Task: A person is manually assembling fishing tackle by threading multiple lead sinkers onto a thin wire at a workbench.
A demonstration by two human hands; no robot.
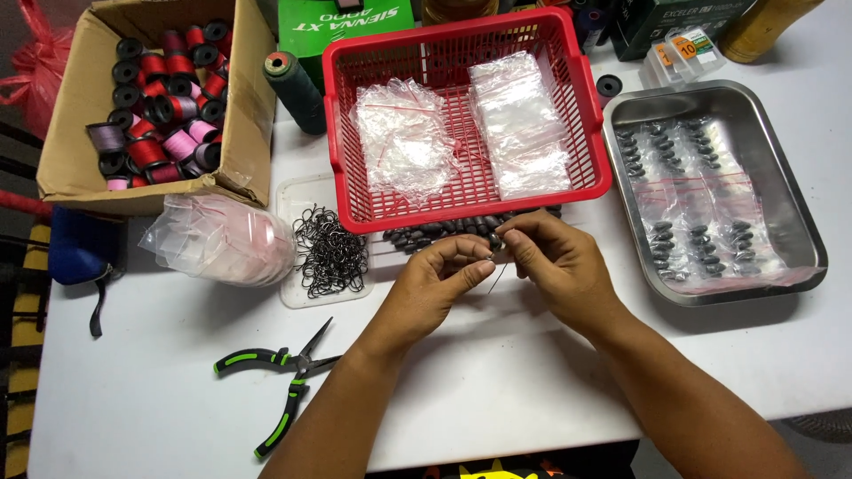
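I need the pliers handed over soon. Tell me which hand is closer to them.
Left. The left hand is up and to the right of the green-handled pliers, with bare table between them. The right hand sits farther right, beyond the left hand, near the red basket.

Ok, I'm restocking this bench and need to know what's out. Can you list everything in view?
cardboard box: one, brown, far left, full of thread spools
thread spools: many, red, pink, purple, black, in the box
large spool: one, dark green, between box and basket
basket: one, red, centre back, holding clear bags
clear bags: two piles, in the basket
bag stack: one pile, clear, left of the hooks
hooks: many, black, in a clear tray
sinkers: a row, dark, in front of the basket
metal tray: one, silver, right, holding bagged sinkers
pliers: one, black and green, front left
table: white
left hand: pinching a small dark piece
right hand: pinching thin line
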